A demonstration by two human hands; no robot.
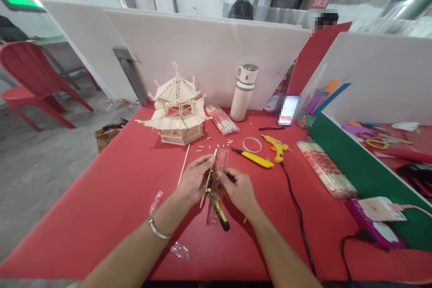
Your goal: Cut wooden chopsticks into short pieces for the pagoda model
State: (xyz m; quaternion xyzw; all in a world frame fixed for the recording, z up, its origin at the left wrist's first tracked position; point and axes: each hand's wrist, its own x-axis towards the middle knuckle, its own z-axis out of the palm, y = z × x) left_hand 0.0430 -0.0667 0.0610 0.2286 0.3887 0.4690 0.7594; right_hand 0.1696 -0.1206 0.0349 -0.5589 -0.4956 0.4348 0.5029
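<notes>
My left hand (195, 177) is closed on a thin wooden stick (205, 189) that slants down toward me. My right hand (238, 189) has its thumb and forefinger pinched just beside it, over a clear ruler (222, 158); whatever lies between those fingertips is too small to tell. Under the hands, pliers with black and yellow handles (221, 216) rest across the ruler. Another long stick (183, 165) lies left of my left hand. Beyond it stands a pagoda model (178, 121) built of sticks.
Behind the hands lie a yellow cutter (258, 159), a tape ring (252, 144), a glue gun (276, 146) with its cord, and stick packs (221, 119). A white bottle (241, 101) stands near the partition. On the right are a green board (371, 184) and a power strip (378, 225).
</notes>
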